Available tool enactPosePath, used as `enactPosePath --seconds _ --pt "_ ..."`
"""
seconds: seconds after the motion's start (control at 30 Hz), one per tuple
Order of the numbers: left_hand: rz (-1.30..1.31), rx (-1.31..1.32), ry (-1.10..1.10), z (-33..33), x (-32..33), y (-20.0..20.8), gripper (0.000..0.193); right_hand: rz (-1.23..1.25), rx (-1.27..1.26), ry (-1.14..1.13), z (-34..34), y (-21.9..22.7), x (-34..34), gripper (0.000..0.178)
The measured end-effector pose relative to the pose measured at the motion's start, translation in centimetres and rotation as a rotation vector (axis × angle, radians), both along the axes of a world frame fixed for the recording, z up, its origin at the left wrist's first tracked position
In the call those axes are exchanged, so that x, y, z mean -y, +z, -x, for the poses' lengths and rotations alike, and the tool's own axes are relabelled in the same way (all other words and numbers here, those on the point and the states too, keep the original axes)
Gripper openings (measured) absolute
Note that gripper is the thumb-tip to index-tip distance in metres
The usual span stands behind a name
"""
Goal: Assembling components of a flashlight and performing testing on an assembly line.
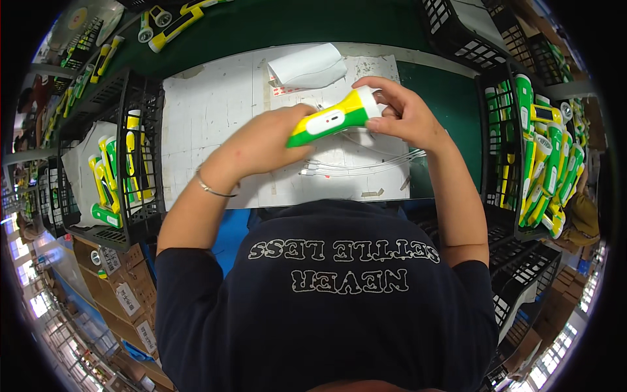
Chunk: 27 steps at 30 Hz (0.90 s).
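Observation:
Between my hands, above the white work board, I hold a yellow and green flashlight (333, 120) with a white head and a white side panel. My left hand (277, 137) is wrapped round its tail end, the fingertips partly hidden behind it. At the other end, my right hand (401, 112) grips the white head between thumb and fingers. Several white cables (366, 168) lie on the board just below the flashlight. Beyond it rests a curled white sheet (308, 65), with a red-printed sheet (287, 90) partly under it.
A black crate (140, 157) of flashlights stands at my left, another black crate (490, 150) at my right. More flashlights (176, 29) lie on the green table (261, 26) at the far left. Cardboard boxes (124, 287) stand low on the left. The white board (209, 98) covers the middle.

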State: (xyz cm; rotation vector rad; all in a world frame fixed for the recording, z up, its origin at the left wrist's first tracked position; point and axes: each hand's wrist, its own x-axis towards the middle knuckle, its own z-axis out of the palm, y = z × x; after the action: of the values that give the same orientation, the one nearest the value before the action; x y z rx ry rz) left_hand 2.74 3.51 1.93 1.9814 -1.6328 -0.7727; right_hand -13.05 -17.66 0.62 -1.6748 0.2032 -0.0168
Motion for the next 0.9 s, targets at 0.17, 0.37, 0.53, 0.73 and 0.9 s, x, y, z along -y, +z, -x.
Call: enactPosePath --seconds 0.17,0.37,0.53,0.73,0.9 --pt "-0.085 0.052 0.057 -1.9 -2.9 1.6 0.040 -0.083 0.099 -0.002 0.6 -0.2 0.2 0.059" --pt "-0.105 -0.453 0.078 -1.2 -1.3 -0.2 0.049 -0.243 0.088 -0.023 -2.0 -2.0 -2.5 0.062" --pt "0.005 -0.770 0.323 -0.5 -1.0 -4.5 0.063 0.953 0.010 -0.273 -3.4 -7.4 -5.5 0.030" --pt "0.027 -1.203 0.429 -0.1 -0.7 -5.0 0.056 0.589 -0.027 -0.289 -3.4 -7.4 -4.8 0.018" --pt "0.019 -1.213 0.429 0.2 0.0 -5.6 0.054 -0.121 0.042 -0.262 -1.8 -3.8 -3.8 0.016"
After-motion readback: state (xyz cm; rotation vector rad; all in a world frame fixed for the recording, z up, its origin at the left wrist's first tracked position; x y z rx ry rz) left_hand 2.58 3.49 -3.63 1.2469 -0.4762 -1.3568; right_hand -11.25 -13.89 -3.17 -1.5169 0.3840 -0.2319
